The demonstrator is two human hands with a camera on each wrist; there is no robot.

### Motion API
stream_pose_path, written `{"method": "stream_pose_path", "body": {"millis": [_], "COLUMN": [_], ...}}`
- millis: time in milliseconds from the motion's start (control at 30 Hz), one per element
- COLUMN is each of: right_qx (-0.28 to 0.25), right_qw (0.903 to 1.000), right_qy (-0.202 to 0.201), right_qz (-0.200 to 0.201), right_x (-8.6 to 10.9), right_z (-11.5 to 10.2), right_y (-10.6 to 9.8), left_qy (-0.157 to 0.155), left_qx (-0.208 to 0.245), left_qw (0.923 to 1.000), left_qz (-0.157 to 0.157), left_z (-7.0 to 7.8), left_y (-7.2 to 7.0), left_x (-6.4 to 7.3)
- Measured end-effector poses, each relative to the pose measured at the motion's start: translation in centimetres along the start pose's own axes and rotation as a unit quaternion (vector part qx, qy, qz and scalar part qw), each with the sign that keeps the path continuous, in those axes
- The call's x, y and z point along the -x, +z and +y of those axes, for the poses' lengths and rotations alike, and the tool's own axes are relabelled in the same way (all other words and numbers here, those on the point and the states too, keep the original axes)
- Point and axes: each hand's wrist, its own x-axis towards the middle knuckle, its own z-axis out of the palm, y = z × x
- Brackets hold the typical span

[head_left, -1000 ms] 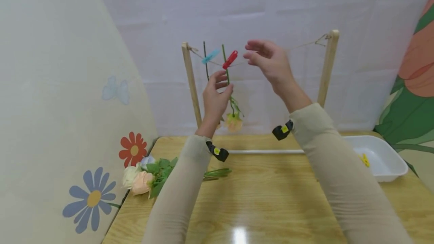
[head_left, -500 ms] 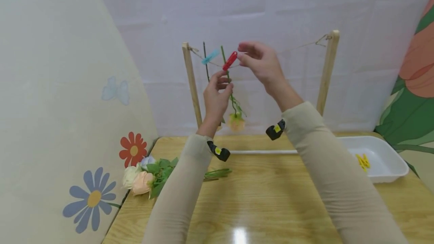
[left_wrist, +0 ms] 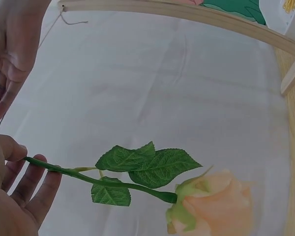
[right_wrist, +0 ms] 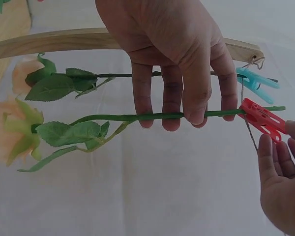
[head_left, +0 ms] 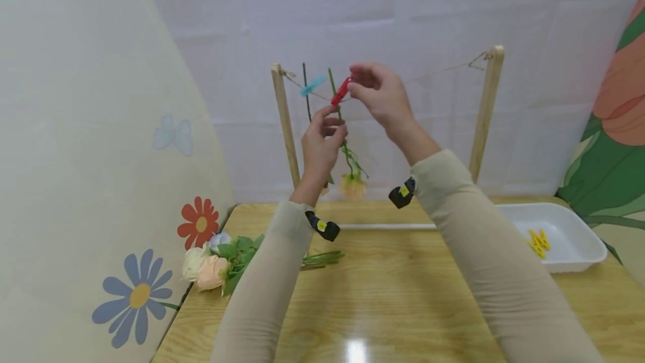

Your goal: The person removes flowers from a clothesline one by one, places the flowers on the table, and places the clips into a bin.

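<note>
My left hand [head_left: 322,144] holds the green stem of a peach rose [left_wrist: 216,204] between thumb and fingers; the flower hangs head down. A red clothespin [right_wrist: 260,120] grips this stem near its cut end, at the string [right_wrist: 250,135]. At the clothespin's free end, my right hand [head_left: 385,97] has its thumb on one handle and a finger on the other, pinching it. Beside it a light blue clothespin [right_wrist: 258,83] holds a second peach rose [right_wrist: 27,73] on the same string, its dark stem passing behind my left hand in the right wrist view.
Wooden posts [head_left: 486,111] stand on both sides, with the string tied between them. A white bar [head_left: 388,227] runs low across the table [head_left: 393,296]. Several roses [head_left: 211,272] lie at the left. In the white tray [head_left: 579,240] at the right are yellow clothespins [head_left: 539,243].
My right hand has moved left to the red clothespin and now touches its handles. The held rose has swung slightly right and down. My left hand has stayed nearly still.
</note>
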Motion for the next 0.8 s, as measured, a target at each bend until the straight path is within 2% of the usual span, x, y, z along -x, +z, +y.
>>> {"method": "stream_pose_path", "body": {"millis": [367,633,800], "right_qx": [0.011,0.008,0.013], "right_qw": [0.9997,0.9991,0.9985], "right_qy": [0.002,0.018,0.022], "right_qz": [0.021,0.038,0.048], "right_x": [-0.05,-0.15,0.01], "right_z": [-0.01,0.33,0.35], "right_y": [0.47,0.64,0.7], "left_qy": [-0.007,-0.013,-0.014], "left_qx": [0.0,0.012,-0.004], "left_qw": [0.9999,0.9997,0.9998], "left_qz": [-0.01,-0.014,-0.014], "left_z": [0.29,0.1,0.12], "left_y": [-0.27,-0.17,-0.14], "left_x": [-0.1,-0.13,0.01]}}
